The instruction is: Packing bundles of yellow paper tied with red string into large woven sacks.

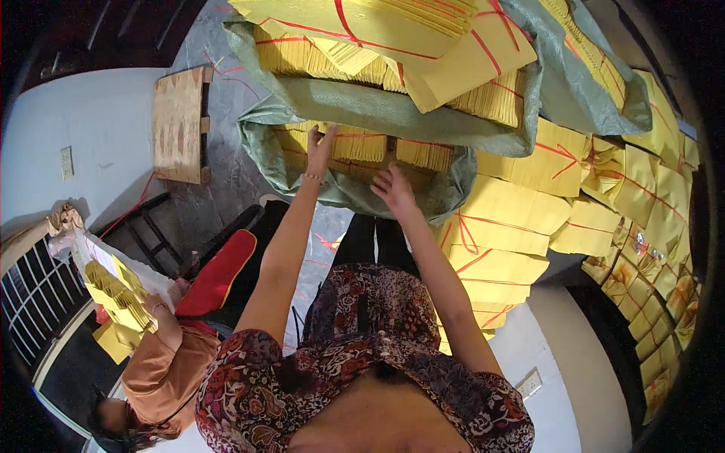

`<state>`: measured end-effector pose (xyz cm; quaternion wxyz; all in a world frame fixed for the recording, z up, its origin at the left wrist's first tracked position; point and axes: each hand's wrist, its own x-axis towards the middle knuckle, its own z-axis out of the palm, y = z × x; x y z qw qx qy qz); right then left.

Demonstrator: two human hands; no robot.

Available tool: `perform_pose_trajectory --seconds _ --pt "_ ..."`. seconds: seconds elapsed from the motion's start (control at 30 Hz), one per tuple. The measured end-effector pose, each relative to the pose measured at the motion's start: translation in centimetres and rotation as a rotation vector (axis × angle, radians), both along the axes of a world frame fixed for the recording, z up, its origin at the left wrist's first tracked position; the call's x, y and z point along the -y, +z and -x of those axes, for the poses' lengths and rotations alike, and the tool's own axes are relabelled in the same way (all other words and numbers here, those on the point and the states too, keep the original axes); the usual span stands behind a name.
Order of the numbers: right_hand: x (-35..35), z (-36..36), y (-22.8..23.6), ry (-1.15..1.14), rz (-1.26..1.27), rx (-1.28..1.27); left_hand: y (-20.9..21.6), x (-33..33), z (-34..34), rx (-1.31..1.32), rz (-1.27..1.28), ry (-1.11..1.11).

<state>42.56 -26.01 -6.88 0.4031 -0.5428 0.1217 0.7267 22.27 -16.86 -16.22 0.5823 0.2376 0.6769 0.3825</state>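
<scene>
An open green woven sack [341,192] in front of me holds bundles of yellow paper [359,146] bound with red string. My left hand [320,151] reaches over its left part, thumb and fingers apart at the bundle tops; whether they touch the paper, I cannot tell. Above the sack's near side is my right hand [394,189], open, fingers spread and holding nothing. Just beyond lies another green sack [355,106] filled with yellow paper, with loose-looking tied stacks [370,30] on top.
Tied yellow bundles [502,215] are piled high on the right. A wooden pallet [180,124] leans at the wall on the left. At the lower left, a person in a brown top [170,370] handles yellow paper [121,298] beside a red cushion [219,272].
</scene>
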Motion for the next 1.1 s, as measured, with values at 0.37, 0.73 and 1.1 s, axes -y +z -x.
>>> perform_pose_trajectory --seconds 0.37,0.73,1.1 --pt "-2.7 0.4 -1.3 -0.073 0.012 0.037 2.2 -3.4 -4.1 0.058 0.226 -0.55" --pt "-0.9 -8.7 9.9 0.512 -0.624 1.839 3.3 -3.9 -5.9 -0.253 -0.22 -0.651" --pt "-5.2 -17.7 4.6 0.853 -0.456 1.713 0.7 -8.1 -4.2 0.288 -0.196 0.086"
